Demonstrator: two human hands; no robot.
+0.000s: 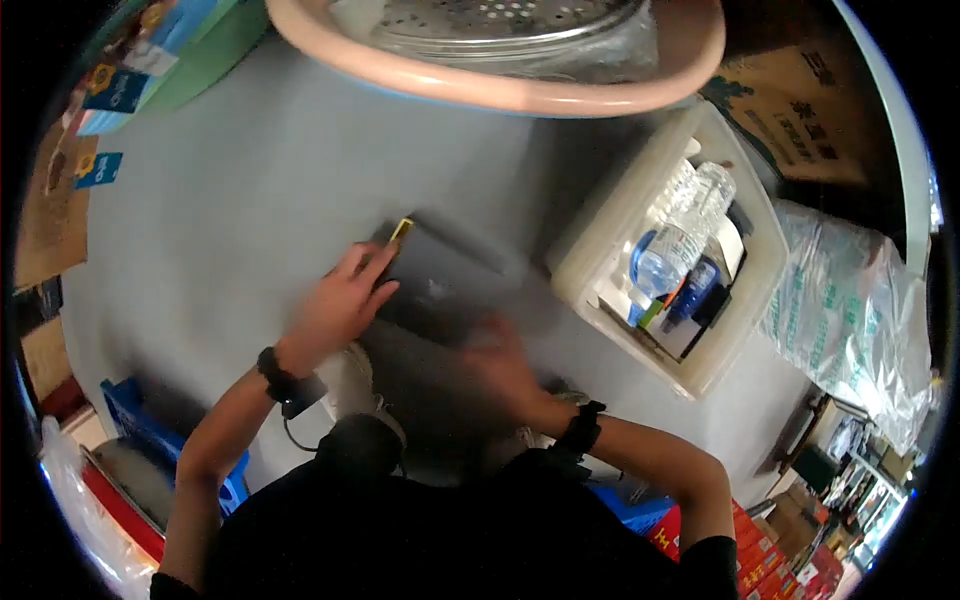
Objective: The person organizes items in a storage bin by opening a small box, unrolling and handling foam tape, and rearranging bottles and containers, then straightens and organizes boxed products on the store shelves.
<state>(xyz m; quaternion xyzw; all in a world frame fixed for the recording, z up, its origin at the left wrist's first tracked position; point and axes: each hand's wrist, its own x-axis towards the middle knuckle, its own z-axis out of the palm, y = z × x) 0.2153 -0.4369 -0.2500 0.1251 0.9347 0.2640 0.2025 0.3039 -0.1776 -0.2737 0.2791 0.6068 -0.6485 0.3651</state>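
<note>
My left hand is left of centre, its fingers curled at a small yellow-edged object that I cannot name. Close beside these fingers lies a dark, flat, blurred thing on the grey floor; its kind does not show. Motion smears my right hand, which is near the lower right edge of the dark thing. Whether those fingers grip anything is not visible. Each wrist wears a black band.
A peach basin with a perforated metal tray is at the top. Right of my hands, a white bin holds a clear plastic bottle and other items. Cardboard and a plastic bag lie farther right. A green basin stands upper left.
</note>
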